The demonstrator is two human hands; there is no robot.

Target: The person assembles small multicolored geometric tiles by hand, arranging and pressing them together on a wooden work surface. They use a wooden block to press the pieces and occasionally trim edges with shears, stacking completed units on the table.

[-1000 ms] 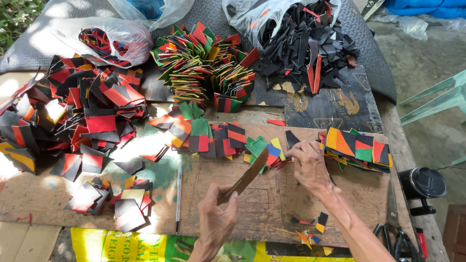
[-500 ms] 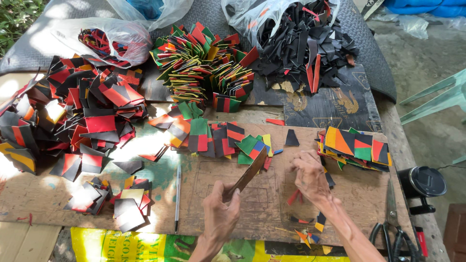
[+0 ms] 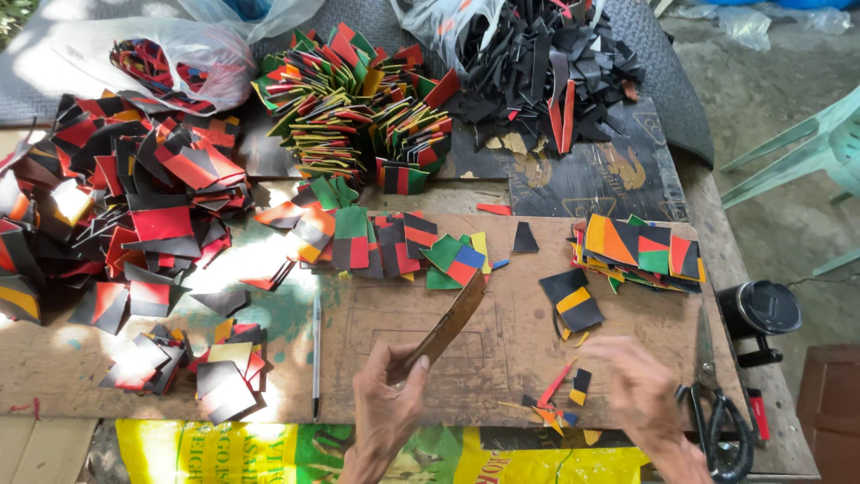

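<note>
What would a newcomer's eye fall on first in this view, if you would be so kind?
Probably the heaps of red, black, orange and green cut pieces covering the board's left and far side. Next, the left hand at the near edge holding a long brown blade, with the blurred right hand beside the scissors.

A single view from a camera worn on the person's head, looking steeply down and forward over the counter (image 3: 537, 358). It sits close: the two hands, left (image 3: 387, 408) and right (image 3: 640, 390), enter at the bottom edge. The far side of the counter reaches the top edge, and ground with a pale green chair (image 3: 797, 157) shows along the right.
</note>
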